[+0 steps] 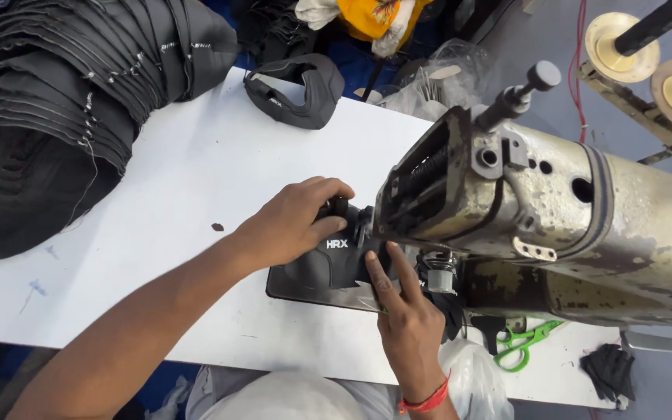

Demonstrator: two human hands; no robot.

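My left hand [293, 222] grips the far end of a small black shoe-upper piece [336, 260] with a white printed mark, holding it on the white table [196, 179] at the head of a worn beige sewing machine [554, 210]. The fingers of my right hand [402, 299] lie flat on the near edge of the same piece, pressing it down just in front of the needle area, which the machine head hides. A red band circles my right wrist.
A tall stack of black fabric pieces [56, 101] fills the far left. A single black upper [297, 89] lies at the table's far edge. Green scissors [524, 342] and black scraps [608, 372] lie at the near right. Thread-spool stands [647, 54] are at the top right.
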